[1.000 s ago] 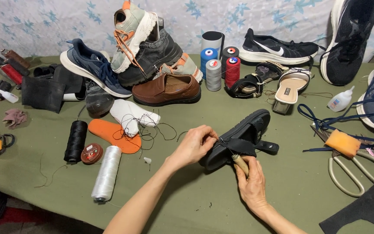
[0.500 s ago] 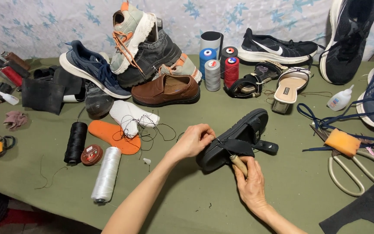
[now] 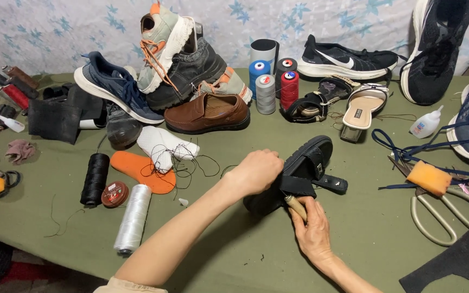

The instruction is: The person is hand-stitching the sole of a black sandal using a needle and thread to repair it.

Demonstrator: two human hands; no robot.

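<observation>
The black sandal point(image 3: 305, 168) lies on the green table point(image 3: 234, 255), near its middle, thick-soled, with a buckled strap across the top; the left hand point(image 3: 256, 172) is closed over its heel end; the right hand point(image 3: 313, 228) is wrapped around a wooden tool handle point(image 3: 296, 206) pressed to the sandal's side; thread spools point(image 3: 270, 87) stand behind.

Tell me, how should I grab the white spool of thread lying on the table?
Grip the white spool around its middle, coming from above. It lies on its side, so its long rounded sides are open, with only the black spool and small red reel nearby.
</observation>
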